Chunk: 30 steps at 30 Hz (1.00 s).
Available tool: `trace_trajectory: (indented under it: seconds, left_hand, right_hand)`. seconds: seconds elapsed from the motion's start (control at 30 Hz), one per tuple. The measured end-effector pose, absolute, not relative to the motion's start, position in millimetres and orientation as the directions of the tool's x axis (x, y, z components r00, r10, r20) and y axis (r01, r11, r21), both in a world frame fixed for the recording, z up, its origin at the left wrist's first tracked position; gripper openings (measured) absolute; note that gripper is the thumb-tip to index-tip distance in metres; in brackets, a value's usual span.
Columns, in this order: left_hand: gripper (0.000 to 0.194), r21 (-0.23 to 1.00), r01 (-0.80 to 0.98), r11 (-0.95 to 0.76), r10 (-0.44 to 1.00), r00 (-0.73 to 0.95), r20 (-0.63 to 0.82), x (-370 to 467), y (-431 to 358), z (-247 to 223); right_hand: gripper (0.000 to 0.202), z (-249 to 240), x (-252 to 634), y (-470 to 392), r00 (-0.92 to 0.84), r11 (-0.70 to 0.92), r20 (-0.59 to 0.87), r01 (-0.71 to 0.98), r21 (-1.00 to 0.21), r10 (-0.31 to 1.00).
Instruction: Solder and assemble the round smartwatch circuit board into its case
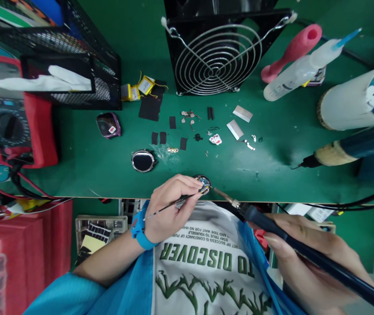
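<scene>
From the head view, the round electronic module [203, 180] is sitting at the near edge of the counter [259, 159], its circuitry facing up. The left hand [173, 205] is pinching a slim dark tool [160, 213], apparently tweezers, with its fingertips meeting at the module. The right hand [314, 258] is closing around the handle of a soldering iron [272, 229], whose tip is pointing at the module's edge; whether it is touching, I cannot tell.

As to progress, the module is lying open, so I am judging the work to be partway, with soldering at hand and closing up outstanding. No finished joint is showing clearly. Beyond it, a round watch [143, 161], a purple-framed watch [108, 125], black pads [173, 122] and yellow battery cells [146, 85] are lying apart. A fan [214, 72] is standing behind them.
</scene>
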<state>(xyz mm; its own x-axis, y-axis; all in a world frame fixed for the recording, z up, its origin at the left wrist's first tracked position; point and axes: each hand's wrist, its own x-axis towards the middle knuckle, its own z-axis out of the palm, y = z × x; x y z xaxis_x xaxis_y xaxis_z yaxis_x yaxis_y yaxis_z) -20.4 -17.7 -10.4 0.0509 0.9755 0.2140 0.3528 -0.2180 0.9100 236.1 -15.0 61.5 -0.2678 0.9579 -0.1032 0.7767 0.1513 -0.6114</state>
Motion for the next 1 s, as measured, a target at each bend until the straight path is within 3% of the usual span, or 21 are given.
trace_trajectory:
  seconds: [0.1, 0.23, 0.5, 1.0]
  left_hand:
    - [0.016, 0.905, 0.348, -0.243, 0.969, 0.054, 0.239, -20.2, -17.4, -11.2]
    - [0.014, 0.911, 0.351, -0.215, 0.976, 0.04, 0.215, -19.6, -18.4, -11.8]
    - [0.016, 0.914, 0.352, -0.203, 0.979, 0.041, 0.202, -19.4, -19.4, -11.3]
    - [0.016, 0.91, 0.355, -0.213, 0.976, 0.043, 0.211, -19.8, -20.7, -12.3]
  right_hand:
    - [0.023, 66.9, 233.7, -12.7, -0.298, 0.143, -0.197, 0.816, -0.56, 0.934]
    - [0.026, 69.4, 231.5, -10.4, -0.289, 0.15, -0.205, 0.847, -0.51, 0.935]
    - [0.022, 57.4, 234.4, -12.6, -0.322, 0.228, -0.079, 0.804, -0.549, 0.943]
    - [0.019, 60.2, 240.4, -14.9, -0.314, 0.173, -0.156, 0.801, -0.573, 0.937]
